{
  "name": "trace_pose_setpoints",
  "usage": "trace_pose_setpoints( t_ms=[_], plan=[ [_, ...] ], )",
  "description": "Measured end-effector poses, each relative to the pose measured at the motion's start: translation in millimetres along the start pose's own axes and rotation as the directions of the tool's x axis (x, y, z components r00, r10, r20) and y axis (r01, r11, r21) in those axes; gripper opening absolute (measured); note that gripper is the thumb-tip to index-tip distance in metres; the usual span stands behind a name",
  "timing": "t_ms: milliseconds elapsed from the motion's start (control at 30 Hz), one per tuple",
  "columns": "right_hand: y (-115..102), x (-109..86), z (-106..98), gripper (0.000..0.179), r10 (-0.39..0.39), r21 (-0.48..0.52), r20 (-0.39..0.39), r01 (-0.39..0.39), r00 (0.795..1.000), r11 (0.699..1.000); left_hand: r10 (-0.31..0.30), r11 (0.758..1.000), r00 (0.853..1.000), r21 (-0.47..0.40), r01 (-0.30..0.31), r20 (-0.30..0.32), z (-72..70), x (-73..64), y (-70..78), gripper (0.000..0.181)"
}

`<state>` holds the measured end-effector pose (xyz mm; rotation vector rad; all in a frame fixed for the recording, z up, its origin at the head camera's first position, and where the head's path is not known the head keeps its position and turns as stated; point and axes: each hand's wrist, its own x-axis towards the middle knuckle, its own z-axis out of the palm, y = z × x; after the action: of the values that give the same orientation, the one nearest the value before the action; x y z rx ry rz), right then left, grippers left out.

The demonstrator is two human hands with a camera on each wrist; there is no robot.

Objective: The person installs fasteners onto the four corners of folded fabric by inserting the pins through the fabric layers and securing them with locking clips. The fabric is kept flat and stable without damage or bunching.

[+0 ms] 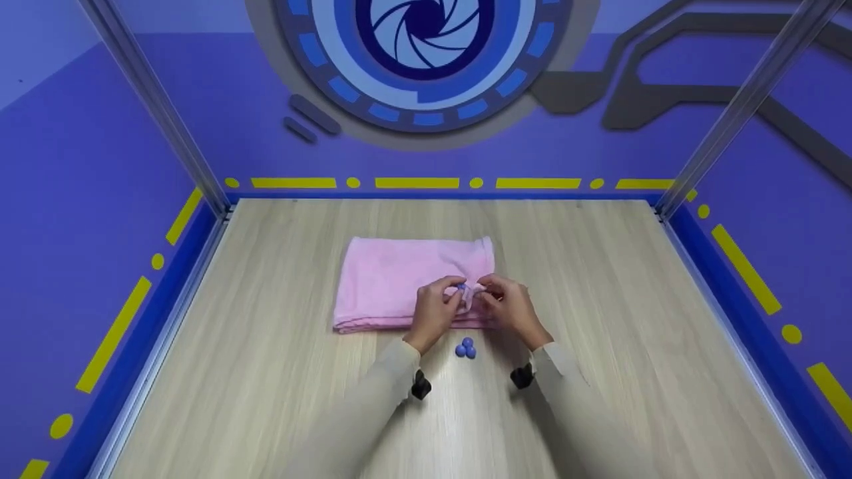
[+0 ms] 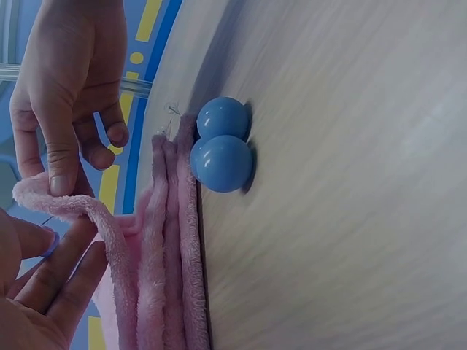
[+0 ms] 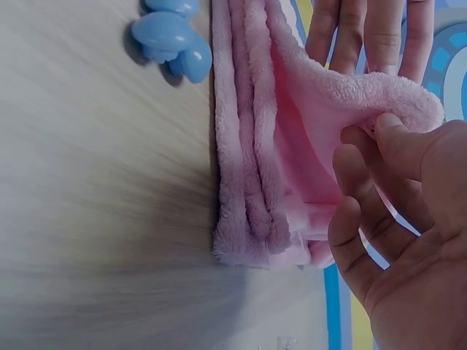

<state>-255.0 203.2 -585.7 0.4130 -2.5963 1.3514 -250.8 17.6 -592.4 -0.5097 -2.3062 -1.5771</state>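
A folded pink fleece blanket lies on the table, its near right corner lifted between my hands. My right hand pinches the raised hem between thumb and forefinger, its other fingers loosely bent in the right wrist view. Opposite it, my left hand has a small blue-purple piece at its thumb, mostly hidden by the fingers. Its other fingers reach behind the cloth edge. Just in front of the blanket, glossy blue mushroom-shaped clips sit in a tight cluster, three round heads showing in the head view.
The pale wood-grain table is enclosed by blue-purple panels at the back and both sides. Metal posts stand at the back corners. Black wrist devices are worn at both cuffs.
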Motion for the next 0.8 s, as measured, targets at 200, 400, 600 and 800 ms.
trace_pose_setpoints(
  t_ms=[200, 400, 600, 800],
  plan=[
    [1.2, -0.2, 0.9, 0.017, 0.044, 0.063, -0.002, -0.044, 0.999, 0.997, -0.004, 1.0, 1.0, 0.0, 0.004, 0.007, -0.1, -0.2, -1.1, 0.021],
    [2.8, -1.2, 1.1, 0.015, 0.059, 0.114, 0.017, -0.061, 0.998, 0.992, -0.011, 1.0, 1.0, 0.009, 0.011, 0.007, 0.7, -1.4, -3.9, 0.021],
    [3.5, -1.5, 0.1, 0.013, 0.064, 0.101, 0.016, -0.066, 0.998, 0.993, -0.021, 1.0, 1.0, 0.008, 0.021, 0.01, 0.4, -1.8, -4.1, 0.021],
    [4.1, -1.3, -0.1, 0.013, 0.047, 0.091, 0.011, -0.048, 0.999, 0.995, -0.008, 1.0, 1.0, 0.003, 0.008, 0.005, 1.2, -1.6, -4.7, 0.021]
  ],
)
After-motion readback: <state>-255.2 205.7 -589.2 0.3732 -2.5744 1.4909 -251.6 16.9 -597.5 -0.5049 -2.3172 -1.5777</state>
